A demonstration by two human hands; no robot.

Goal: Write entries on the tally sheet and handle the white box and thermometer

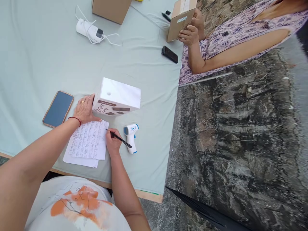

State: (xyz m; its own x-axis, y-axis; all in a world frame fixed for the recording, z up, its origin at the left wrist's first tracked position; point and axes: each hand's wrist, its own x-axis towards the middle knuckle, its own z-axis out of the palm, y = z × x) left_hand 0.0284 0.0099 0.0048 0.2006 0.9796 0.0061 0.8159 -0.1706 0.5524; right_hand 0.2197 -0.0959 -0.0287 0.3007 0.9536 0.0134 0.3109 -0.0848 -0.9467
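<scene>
A black pen (121, 139) is gripped in my right hand (113, 141), its tip at the right edge of the written sheets (89, 144). Rows of small handwriting fill the top sheet, and another page sticks out beneath it. My left hand (85, 109) lies open with its thumb stretched along the top of the paper. Its fingers rest against the left end of a white printed box (120, 93), partly out of sight there. Just right of my right hand lies a white and blue infrared thermometer (131, 138). A phone in an orange-edged case (58, 109) lies left of my left hand.
Across the table, a co-worker's hands (191, 33) hold a cardboard box (180, 22). Near them lie a black device (169, 54) and a black marker (166, 17). A white device with a cable (89, 30) and another cardboard box (110, 9) are farther back. A stone wall (228, 134) borders the table's right.
</scene>
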